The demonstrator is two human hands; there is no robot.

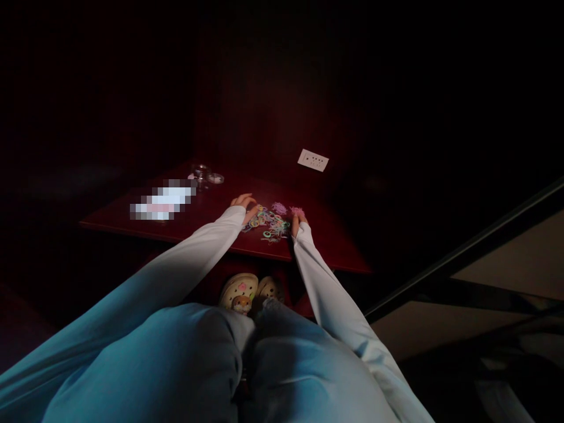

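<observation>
A loose pile of small multicoloured hair ties [275, 223] lies near the front edge of the dark red table. At its left side, my left hand [244, 204] is open, its fingers apart and the thumb side close to the pile. A purple bunch of hair ties [279, 208] rests just behind the pile. To the right, my right hand [298, 222] is closed with its fingertips at a pink bunch of hair ties [296, 211]. Dim light hides exactly how many strands those fingers pinch.
On the table [211, 229], a clear jar [201, 172] stands at the back left beside a round lid [215, 178]. A bright, pixelated flat object [163, 201] lies on the left. A white socket plate [313, 160] is on the back wall. Clogs [240, 291] show below the table edge.
</observation>
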